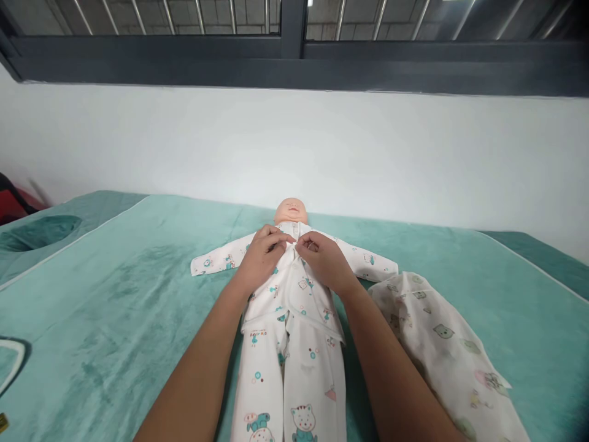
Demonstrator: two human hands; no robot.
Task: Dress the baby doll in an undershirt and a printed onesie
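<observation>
A baby doll (pixel 291 210) lies on its back, dressed in a white printed baby shirt (pixel 306 288) with its long sleeves spread to both sides. Below the shirt hem are matching white printed pants (pixel 313 374). At the upper chest, my left hand (pixel 267 255) pinches the shirt's front edge near the centre opening. Opposite it, my right hand (pixel 326 258) pinches the other edge, thumb and finger close together. The fingertips of both hands nearly meet just under the collar. Whatever fastener lies between them is too small to make out.
A teal plush bed cover (pixel 124 294) spreads under everything. To the right of the doll lies a loose white printed cloth garment (pixel 442 344), partly behind my right forearm. A white wall (pixel 294 141) and a dark window frame (pixel 184 58) rise behind the bed.
</observation>
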